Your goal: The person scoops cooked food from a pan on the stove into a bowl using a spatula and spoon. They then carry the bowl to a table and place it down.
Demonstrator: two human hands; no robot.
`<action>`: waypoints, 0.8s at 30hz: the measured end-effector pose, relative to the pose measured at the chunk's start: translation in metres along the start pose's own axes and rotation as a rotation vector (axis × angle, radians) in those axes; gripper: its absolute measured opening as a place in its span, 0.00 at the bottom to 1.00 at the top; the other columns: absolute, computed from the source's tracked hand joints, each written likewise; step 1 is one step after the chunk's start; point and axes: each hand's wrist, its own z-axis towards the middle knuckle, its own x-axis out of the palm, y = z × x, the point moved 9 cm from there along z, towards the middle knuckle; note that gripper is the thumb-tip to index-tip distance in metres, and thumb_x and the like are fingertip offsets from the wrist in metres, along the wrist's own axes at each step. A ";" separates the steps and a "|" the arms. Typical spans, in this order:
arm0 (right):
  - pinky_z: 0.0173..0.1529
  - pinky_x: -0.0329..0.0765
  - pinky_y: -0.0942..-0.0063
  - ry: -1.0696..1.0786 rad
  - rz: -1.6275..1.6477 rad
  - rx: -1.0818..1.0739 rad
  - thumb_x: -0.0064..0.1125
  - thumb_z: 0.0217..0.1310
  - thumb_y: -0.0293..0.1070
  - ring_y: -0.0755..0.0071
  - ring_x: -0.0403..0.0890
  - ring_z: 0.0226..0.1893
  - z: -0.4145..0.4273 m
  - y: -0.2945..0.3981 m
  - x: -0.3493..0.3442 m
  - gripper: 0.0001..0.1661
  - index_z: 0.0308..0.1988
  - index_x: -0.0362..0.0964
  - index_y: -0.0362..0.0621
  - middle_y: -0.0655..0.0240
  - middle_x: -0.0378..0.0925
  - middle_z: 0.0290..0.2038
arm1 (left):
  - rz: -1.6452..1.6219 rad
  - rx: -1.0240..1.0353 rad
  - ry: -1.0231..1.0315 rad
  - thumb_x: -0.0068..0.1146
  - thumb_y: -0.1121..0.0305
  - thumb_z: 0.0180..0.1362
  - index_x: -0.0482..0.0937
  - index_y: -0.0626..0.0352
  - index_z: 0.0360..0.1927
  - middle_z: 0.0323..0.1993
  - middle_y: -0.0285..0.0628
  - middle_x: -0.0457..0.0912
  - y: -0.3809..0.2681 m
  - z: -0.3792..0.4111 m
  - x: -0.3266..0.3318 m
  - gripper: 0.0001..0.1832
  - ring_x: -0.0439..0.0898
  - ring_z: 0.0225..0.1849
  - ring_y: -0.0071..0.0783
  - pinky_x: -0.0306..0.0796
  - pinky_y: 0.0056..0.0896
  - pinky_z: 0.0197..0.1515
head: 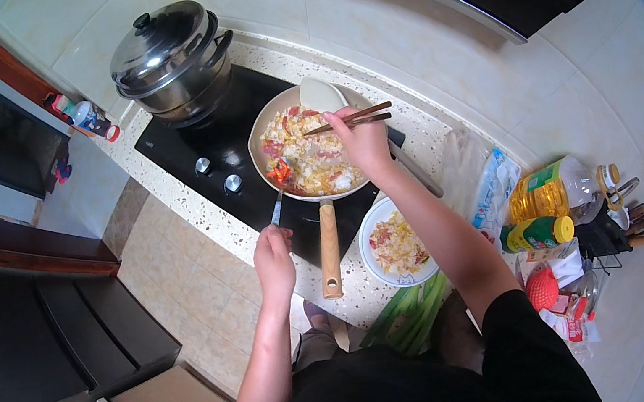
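In my left hand (274,260) is a spoon (276,208) by its handle, its bowl loaded with chopped red pepper (280,173) over the near left side of the frying pan (253,142). Fried rice (308,155) with egg and pinkish meat slices covers the pan floor. My right hand (364,141) grips a pair of dark wooden chopsticks (368,115) above the rice, their thin ends pointing left. A pale spatula (322,95) rests in the pan, its grey handle (416,169) leaning out past the rim. The pan's wooden handle (329,251) points toward me.
A white bowl of fried rice (396,243) stands right of the pan handle, with green onions (408,317) below it. A lidded steel pot (171,60) occupies the back-left of the cooktop (186,153). Oil (544,192) and a green yellow-capped bottle (535,234) sit at right.
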 end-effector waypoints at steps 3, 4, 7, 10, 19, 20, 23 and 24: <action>0.29 0.74 0.69 -0.057 -0.043 -0.129 0.63 0.59 0.41 0.63 0.79 0.21 0.003 -0.005 -0.001 0.16 0.28 0.78 0.38 0.60 0.79 0.20 | -0.030 0.015 -0.016 0.38 0.59 0.70 0.75 0.65 0.31 0.25 0.37 0.77 0.002 0.002 -0.001 0.21 0.72 0.27 0.22 0.68 0.26 0.34; 0.28 0.74 0.66 -0.043 -0.066 -0.161 0.62 0.59 0.42 0.58 0.79 0.20 0.003 -0.007 0.001 0.17 0.27 0.78 0.38 0.58 0.78 0.20 | -0.021 0.004 -0.010 0.38 0.59 0.70 0.75 0.65 0.31 0.25 0.37 0.77 0.003 0.002 0.000 0.21 0.72 0.27 0.22 0.68 0.26 0.34; 0.27 0.74 0.63 -0.061 -0.154 -0.133 0.61 0.59 0.44 0.52 0.78 0.20 0.002 -0.001 -0.003 0.19 0.26 0.78 0.39 0.55 0.77 0.19 | -0.003 -0.012 -0.008 0.38 0.59 0.70 0.75 0.66 0.31 0.25 0.37 0.77 0.005 0.001 -0.001 0.21 0.72 0.27 0.22 0.68 0.26 0.34; 0.26 0.73 0.62 -0.097 -0.133 -0.136 0.61 0.59 0.45 0.51 0.78 0.19 0.001 0.008 -0.006 0.19 0.26 0.78 0.39 0.55 0.76 0.18 | -0.003 -0.004 -0.002 0.38 0.59 0.70 0.75 0.66 0.31 0.25 0.37 0.77 0.002 0.000 -0.001 0.21 0.71 0.27 0.22 0.68 0.26 0.33; 0.25 0.74 0.61 -0.088 -0.277 -0.285 0.59 0.60 0.44 0.51 0.78 0.20 0.005 -0.002 0.021 0.18 0.26 0.79 0.41 0.55 0.77 0.19 | 0.002 -0.012 0.027 0.38 0.57 0.71 0.75 0.64 0.32 0.27 0.36 0.77 0.003 0.000 0.008 0.21 0.71 0.28 0.21 0.68 0.25 0.34; 0.26 0.74 0.61 -0.094 -0.280 -0.288 0.59 0.61 0.44 0.51 0.78 0.20 0.005 -0.002 0.020 0.18 0.27 0.79 0.40 0.54 0.77 0.19 | 0.015 -0.018 0.046 0.38 0.56 0.71 0.75 0.63 0.33 0.29 0.36 0.78 0.005 0.002 0.008 0.21 0.72 0.30 0.21 0.69 0.25 0.35; 0.26 0.74 0.63 -0.083 -0.196 -0.205 0.59 0.61 0.44 0.54 0.79 0.20 0.003 0.005 0.007 0.19 0.26 0.78 0.39 0.55 0.77 0.19 | 0.035 -0.028 0.064 0.38 0.55 0.71 0.75 0.62 0.34 0.32 0.36 0.79 0.007 0.003 0.010 0.21 0.73 0.32 0.21 0.70 0.25 0.36; 0.26 0.74 0.64 -0.077 -0.154 -0.161 0.59 0.61 0.43 0.55 0.79 0.19 0.002 0.007 0.001 0.19 0.26 0.78 0.39 0.55 0.77 0.19 | 0.038 -0.029 0.066 0.38 0.55 0.71 0.75 0.62 0.34 0.32 0.36 0.79 0.007 0.003 0.011 0.21 0.73 0.32 0.21 0.70 0.25 0.36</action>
